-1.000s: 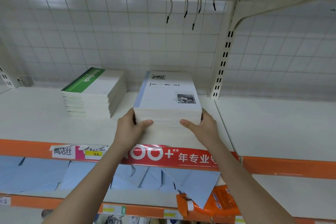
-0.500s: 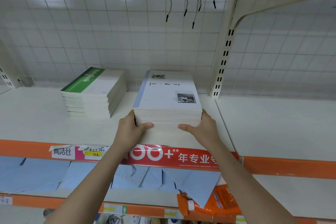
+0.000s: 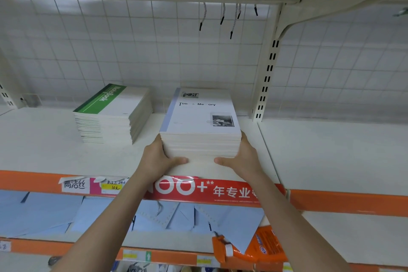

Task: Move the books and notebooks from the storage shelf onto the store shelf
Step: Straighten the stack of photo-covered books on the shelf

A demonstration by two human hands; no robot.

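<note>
A stack of white notebooks with a pale blue spine strip and a small photo on the cover rests on the cream store shelf. My left hand clasps the stack's left front corner. On the right front corner my right hand does the same, both thumbs lying along the bottom front edge. A second stack, green-banded "NoteBook" notebooks, stands to the left, a small gap between the stacks.
A slotted upright post rises just right of the held stack. White wire grid backs the shelf. Black-tipped cords hang above. Below lie light blue envelopes and an orange bottle.
Both hands have stayed on the stack's front corners. The stack sits at nearly the same spot, nudged slightly toward the back.
</note>
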